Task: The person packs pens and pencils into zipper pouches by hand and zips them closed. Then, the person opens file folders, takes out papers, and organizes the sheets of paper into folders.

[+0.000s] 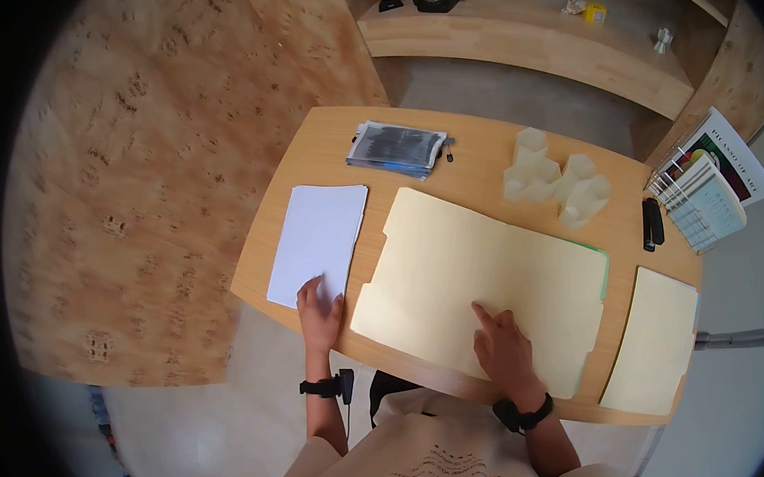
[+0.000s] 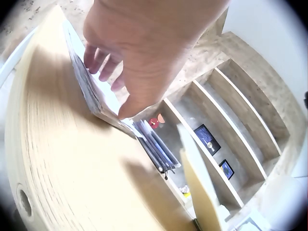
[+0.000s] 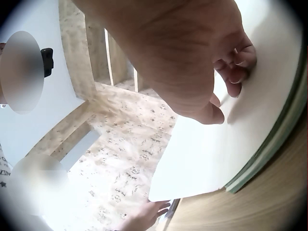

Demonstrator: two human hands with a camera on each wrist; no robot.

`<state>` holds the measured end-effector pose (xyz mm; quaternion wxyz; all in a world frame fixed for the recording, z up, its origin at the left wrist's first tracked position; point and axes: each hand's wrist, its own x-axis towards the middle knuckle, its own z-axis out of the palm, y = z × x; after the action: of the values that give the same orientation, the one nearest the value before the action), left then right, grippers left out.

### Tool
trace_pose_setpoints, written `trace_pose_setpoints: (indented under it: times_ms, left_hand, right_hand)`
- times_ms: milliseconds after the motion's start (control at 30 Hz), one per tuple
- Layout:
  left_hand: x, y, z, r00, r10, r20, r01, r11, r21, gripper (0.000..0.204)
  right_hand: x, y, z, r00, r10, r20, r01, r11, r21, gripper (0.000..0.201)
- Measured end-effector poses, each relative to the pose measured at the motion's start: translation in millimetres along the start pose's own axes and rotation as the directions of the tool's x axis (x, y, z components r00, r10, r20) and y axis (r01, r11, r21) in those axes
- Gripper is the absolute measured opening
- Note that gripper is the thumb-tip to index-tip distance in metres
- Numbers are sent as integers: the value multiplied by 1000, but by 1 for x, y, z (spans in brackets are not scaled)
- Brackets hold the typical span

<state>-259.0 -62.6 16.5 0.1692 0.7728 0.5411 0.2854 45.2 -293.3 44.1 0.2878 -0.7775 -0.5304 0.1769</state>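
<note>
My left hand [image 1: 318, 313] is at the near right corner of a stack of white paper [image 1: 319, 235]. In the left wrist view its fingers [image 2: 98, 62] are spread loosely over the top sheet, with the thumb by the stack's edge. A cream file folder [image 1: 494, 272] lies spread flat on the table, a green edge [image 1: 605, 274] showing beneath its right side. Over the folder's near middle is my right hand [image 1: 505, 347], index finger extended and the other fingers loosely bent. Neither hand grips anything.
Another cream folder [image 1: 651, 342] lies at the right. Toward the back are zippered pouches [image 1: 396, 148] and pale hexagonal holders [image 1: 535, 173]. A black stapler [image 1: 653, 224] sits by a wire rack [image 1: 690, 205] of booklets. Shelves [image 1: 533, 51] stand beyond the table [image 1: 318, 147].
</note>
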Motion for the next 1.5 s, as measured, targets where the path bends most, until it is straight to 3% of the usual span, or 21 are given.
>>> trace_pose_setpoints:
  times_ms: [167,267,400,700,767,900,967,1000,1033,1067,1133,1167,1233,1267,1300,1333,1367,1400,1433,1467,1500]
  left_hand:
    - [0,7,-1,997,-60,58,52,990,129,63]
    - [1,2,-1,996,-32,80,18,987,163,65]
    - [1,-9,-1,995,-17,99,1,986,164,63]
    - [15,-38,-8,994,58,93,-66,993,94,40]
    - [19,-52,-7,1000,-1,-11,1,999,42,32]
    - [19,20,-23,994,-104,-28,106,992,75,27]
    - [14,54,-23,993,17,-116,-7,997,81,25]
    - [9,77,-22,994,19,-111,-11,997,75,25]
    - [0,103,-19,989,131,-73,-123,988,95,25]
    - [-10,130,-13,970,239,-33,-235,966,108,26]
    - [-38,173,6,971,209,118,-210,978,-2,22]
    - [-52,188,19,955,236,180,-232,972,-47,22]
    - [-71,214,36,886,341,315,-295,937,-186,25]
    - [-78,230,42,858,355,371,-296,932,-208,24]
    - [-85,247,42,811,306,498,-163,937,-309,24]
    - [-90,253,47,765,373,525,-220,918,-330,24]
    - [-93,257,51,713,435,550,-274,895,-353,25]
    - [-93,257,52,709,438,553,-275,893,-356,25]
    - [-93,256,54,652,503,568,-329,862,-385,27]
    - [-93,254,57,589,563,580,-380,826,-417,30]
    - [-89,251,58,583,567,582,-381,823,-421,30]
  right_hand:
    - [-1,0,5,997,-10,-73,10,1000,-1,49]
    - [-3,0,8,999,48,-18,-47,999,12,52]
    - [-3,5,7,995,-4,-105,3,1000,-7,48]
    - [2,11,2,997,37,-71,-32,997,72,43]
    - [2,13,2,996,31,-80,-25,997,77,43]
    - [2,20,0,998,53,-35,-46,982,182,42]
    - [1,28,-4,998,57,-17,-51,973,225,42]
    - [1,36,-7,998,11,69,-38,916,399,40]
    - [0,43,-10,988,-48,145,-42,829,558,39]
    - [-1,49,-11,989,-38,144,-48,834,550,39]
    - [-3,60,-13,976,-66,206,-136,554,821,33]
    - [-5,58,-20,977,-57,205,-139,561,816,33]
    - [-9,48,-39,933,171,317,-359,394,846,30]
    - [-10,47,-45,933,179,314,-360,395,845,30]
    - [-10,48,-50,914,286,287,-389,427,816,29]
    - [-10,48,-53,886,387,253,-423,454,785,29]
    - [-11,52,-54,885,392,252,-424,453,784,29]
    - [-14,57,-56,895,408,179,-396,544,740,27]
    - [-17,63,-58,903,417,106,-371,628,684,25]
    - [-21,68,-59,900,424,104,-374,625,685,25]
    - [-24,74,-58,885,461,66,-388,650,653,21]
